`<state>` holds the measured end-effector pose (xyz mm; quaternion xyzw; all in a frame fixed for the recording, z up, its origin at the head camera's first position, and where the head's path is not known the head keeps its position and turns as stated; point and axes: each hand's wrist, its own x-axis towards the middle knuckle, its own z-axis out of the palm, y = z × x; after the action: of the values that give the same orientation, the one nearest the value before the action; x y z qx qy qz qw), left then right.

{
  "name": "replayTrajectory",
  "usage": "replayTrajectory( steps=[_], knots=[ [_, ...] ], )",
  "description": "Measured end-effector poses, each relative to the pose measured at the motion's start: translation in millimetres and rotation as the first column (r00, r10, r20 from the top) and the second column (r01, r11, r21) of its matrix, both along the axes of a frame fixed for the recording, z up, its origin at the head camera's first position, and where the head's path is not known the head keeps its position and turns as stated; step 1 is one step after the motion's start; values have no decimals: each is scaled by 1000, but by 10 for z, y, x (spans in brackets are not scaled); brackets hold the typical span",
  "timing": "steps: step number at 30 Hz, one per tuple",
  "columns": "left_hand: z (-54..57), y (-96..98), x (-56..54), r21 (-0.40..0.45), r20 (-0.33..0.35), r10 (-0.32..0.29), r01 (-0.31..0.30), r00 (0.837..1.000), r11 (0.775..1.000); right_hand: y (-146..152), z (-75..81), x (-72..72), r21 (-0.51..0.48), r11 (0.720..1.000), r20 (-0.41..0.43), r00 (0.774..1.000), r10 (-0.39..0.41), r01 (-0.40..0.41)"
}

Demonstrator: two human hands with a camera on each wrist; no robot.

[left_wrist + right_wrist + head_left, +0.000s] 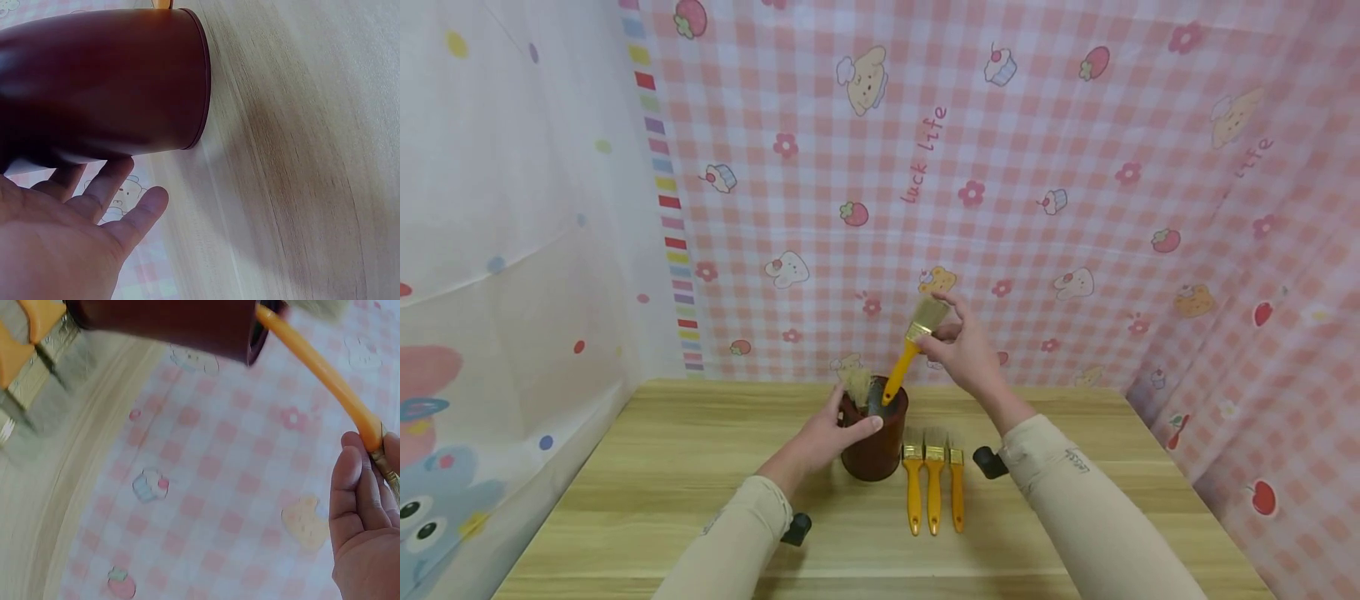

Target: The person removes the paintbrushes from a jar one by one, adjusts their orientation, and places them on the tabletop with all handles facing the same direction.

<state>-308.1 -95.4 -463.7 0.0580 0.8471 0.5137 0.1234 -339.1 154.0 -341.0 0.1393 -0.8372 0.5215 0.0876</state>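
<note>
Holding the dark red cup [874, 457] upright on the wooden table [1037, 542] with the left hand [826, 437], thumb across the front, fingers spread along the side, though hard to judge how firmly. Pinching a yellow-handled brush [902, 367] near its metal band with the right hand [964, 348], bristles up, handle tip slanting at the cup's mouth. Best to brace the cup, tip the handle straighter and guide slowly, clear of the second brush [859, 387] at the left rim and the three brushes [934, 492] just beside.
</note>
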Motion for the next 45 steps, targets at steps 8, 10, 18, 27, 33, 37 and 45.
replayTrajectory(
  steps=[8,10,18,27,33,37,45],
  knots=[
    [-3,1,6,9,-7,1,-1,1000,1000,507,17,-19,-83,996,34,999,-27,29],
    [-1,-1,7,12,-7,2,-1,1000,1000,638,-8,-9,-69,997,43,998,-37,40],
    [-2,-8,12,7,-9,-2,2,1000,1000,1050,-166,86,21,998,95,994,-59,57],
    [-3,8,16,7,-7,-1,1,1000,1000,1295,-343,149,69,997,156,987,-38,28],
    [1,12,16,7,-5,-1,1,1000,1000,1382,-466,159,122,992,249,968,-37,7],
    [1,11,13,6,-4,-1,1,1000,1000,1418,-552,173,136,990,317,948,-3,-42],
    [-4,3,3,3,-10,-4,4,1000,1000,1412,-776,192,93,986,447,891,85,-141]
  ],
)
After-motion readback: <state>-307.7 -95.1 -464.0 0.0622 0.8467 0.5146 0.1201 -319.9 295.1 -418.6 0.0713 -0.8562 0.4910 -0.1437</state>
